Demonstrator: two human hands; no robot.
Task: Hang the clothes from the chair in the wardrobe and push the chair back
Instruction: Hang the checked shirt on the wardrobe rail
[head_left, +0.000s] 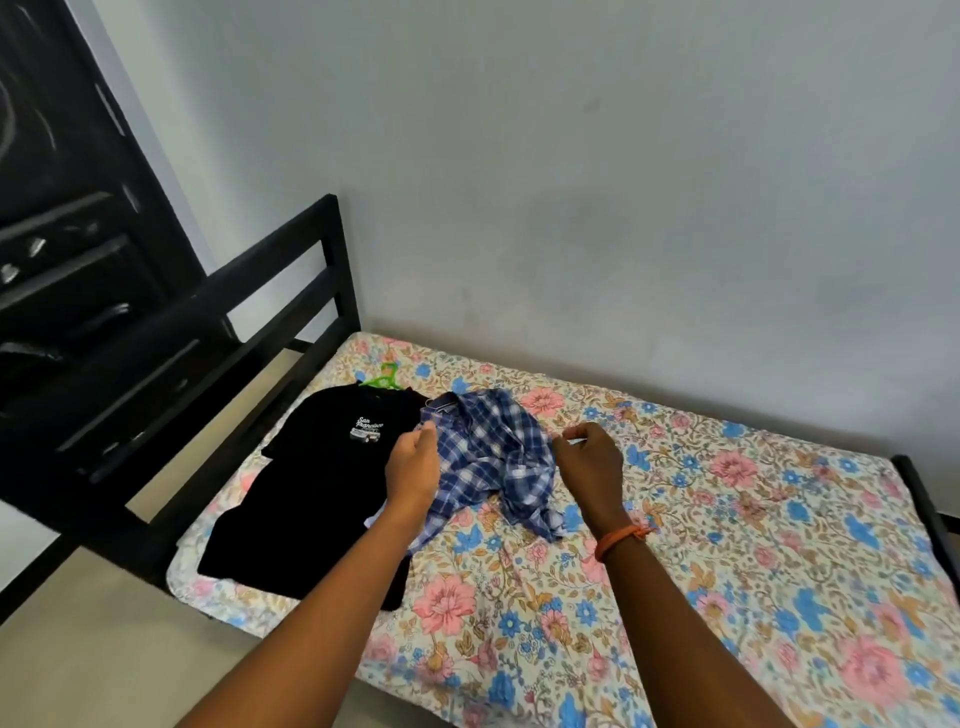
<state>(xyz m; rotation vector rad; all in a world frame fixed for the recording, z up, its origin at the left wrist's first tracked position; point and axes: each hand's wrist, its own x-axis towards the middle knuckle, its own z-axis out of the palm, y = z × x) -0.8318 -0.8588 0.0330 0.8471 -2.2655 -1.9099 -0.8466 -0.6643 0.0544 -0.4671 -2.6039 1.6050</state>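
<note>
A crumpled blue-and-white plaid shirt lies on the floral bed sheet. My left hand pinches the shirt's left edge near the collar. My right hand is over the shirt's right side with curled fingers pinching a bit of its fabric. To the left, a black T-shirt with white print lies flat on the bed, and a green hanger sticks out at its neck. No chair or wardrobe interior is in view.
The bed has a black frame with a slatted end board on the left. A dark door or cabinet front stands behind it. A plain wall runs along the far side of the bed, and beige floor lies at lower left.
</note>
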